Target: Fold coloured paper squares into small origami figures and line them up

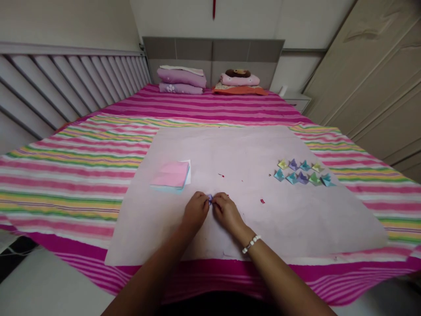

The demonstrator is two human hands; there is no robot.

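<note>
From where I stand, a small bluish-purple piece of folded paper (210, 199) sits just above the big pale sheet (256, 237) or on it; I can't tell which. The bare left hand (196, 210) has its left edge pinched between thumb and fingertips, and the bare right hand (226, 211), with a white beaded bracelet (251, 244) at the wrist, pinches its right edge the same way. Both grips are closed down to the thickness of the paper, which lies right at the fingertips, bridging the narrow gap between the hands. Fingers cover much of it, so I can't make out where any point faces; the part that shows runs roughly away from the person, slightly longer that way than across.

Ahead and to the left of the hands lies a stack of pink, light-blue and white paper (173, 174). Well off to the right, nine folded paper shapes in yellow, purple, blue and green (302, 177) stand in two rows, four behind five.
</note>
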